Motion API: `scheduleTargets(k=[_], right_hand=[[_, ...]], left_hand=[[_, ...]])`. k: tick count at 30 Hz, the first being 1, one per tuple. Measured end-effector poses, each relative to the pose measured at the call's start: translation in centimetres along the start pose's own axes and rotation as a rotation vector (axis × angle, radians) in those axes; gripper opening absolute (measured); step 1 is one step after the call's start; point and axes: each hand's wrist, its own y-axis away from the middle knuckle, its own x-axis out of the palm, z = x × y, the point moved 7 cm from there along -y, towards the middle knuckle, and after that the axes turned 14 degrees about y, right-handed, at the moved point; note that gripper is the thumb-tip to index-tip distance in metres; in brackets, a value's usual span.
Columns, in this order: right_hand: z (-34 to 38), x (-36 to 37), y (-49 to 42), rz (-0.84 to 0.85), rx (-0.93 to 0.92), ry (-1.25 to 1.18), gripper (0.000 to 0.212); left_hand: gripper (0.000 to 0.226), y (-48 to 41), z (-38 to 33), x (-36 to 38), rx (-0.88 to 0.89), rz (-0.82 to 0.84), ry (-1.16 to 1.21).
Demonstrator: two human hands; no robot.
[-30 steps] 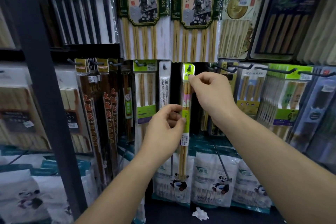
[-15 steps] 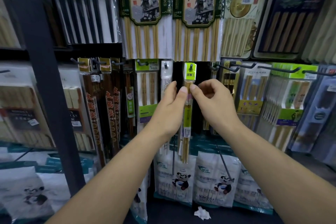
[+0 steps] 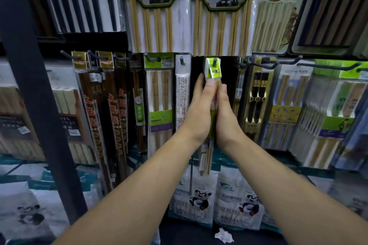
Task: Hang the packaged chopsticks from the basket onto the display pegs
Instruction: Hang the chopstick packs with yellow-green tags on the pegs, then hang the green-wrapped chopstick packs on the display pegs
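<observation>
Packaged chopsticks (image 3: 209, 154): one narrow pack of pale wooden sticks with a lime-green header card (image 3: 214, 69). It hangs upright on a dark display peg (image 3: 214, 61) in the middle of the lower row, and the peg's tip shows through the hole in the header. The lower ends of the sticks show below the wrists, in front of the panda bags (image 3: 194, 199).

Left hand (image 3: 199, 109): set against the pack's left side, fingers straight and pointing up. The thumb lies across the front just under the header, so the pack is pinched between thumb and fingers.

Right hand (image 3: 226, 113): pressed to the pack's right side, thumb upright along its edge. The fingers are hidden behind the pack, so its grip cannot be told.

Left neighbours: a narrow white pack (image 3: 182, 93) on its own peg, just beside the left hand. Further left is a pack with a green-and-purple label (image 3: 160, 117).

Right neighbour: a black-and-gold pack (image 3: 256, 101).

Above: two large bamboo chopstick packs (image 3: 157, 26), side by side.

Below: the panda bags, in a row.

Near left: a dark upright post (image 3: 35, 95).

Near, bottom: a crumpled white scrap (image 3: 224, 235).
</observation>
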Motion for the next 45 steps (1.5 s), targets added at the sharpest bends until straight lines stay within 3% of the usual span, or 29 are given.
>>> scheduleTargets(k=[5,13,27,30,36,38,40,41,45], right_hand=[[-0.4,0.0,-0.6,-0.027,-0.037,0.035,0.078],[-0.9,-0.1,-1.9,-0.004,-0.025,0.043,0.089],[-1.2,0.1,-0.2,0.012,-0.002,0.078,0.098],[-1.7,-0.7,3.0,0.011,0.026,0.095,0.093],[-5.6,-2.6,13.5,0.002,0.123,0.270,0.063],[-8.4,-2.7,17.1,-0.001,0.230,0.351,0.038],[-12.0,-2.5,20.7,0.047,0.352,0.420,0.011],[-13.9,-2.3,22.6,0.083,0.391,0.468,0.007],[-22.4,-0.6,30.8,0.384,0.541,0.691,0.016]], left_hand=[[0.076,-0.9,0.9,-0.6,0.040,-0.019,-0.072],[0.053,-1.8,0.6,-0.8,0.055,-0.092,-0.054],[0.057,0.0,1.7,-0.4,-0.094,-0.026,0.058],[0.065,2.9,1.2,-0.5,-0.109,-0.033,-0.069],[0.078,15.8,3.2,-4.1,-0.281,-0.005,-0.248],[0.062,19.0,5.0,-5.9,-0.366,-0.028,-0.273],[0.028,21.3,7.6,-8.8,-0.432,-0.107,-0.428],[0.013,22.6,9.2,-10.8,-0.468,-0.160,-0.522],[0.011,30.1,15.6,-20.4,-0.691,-0.343,-0.883]])
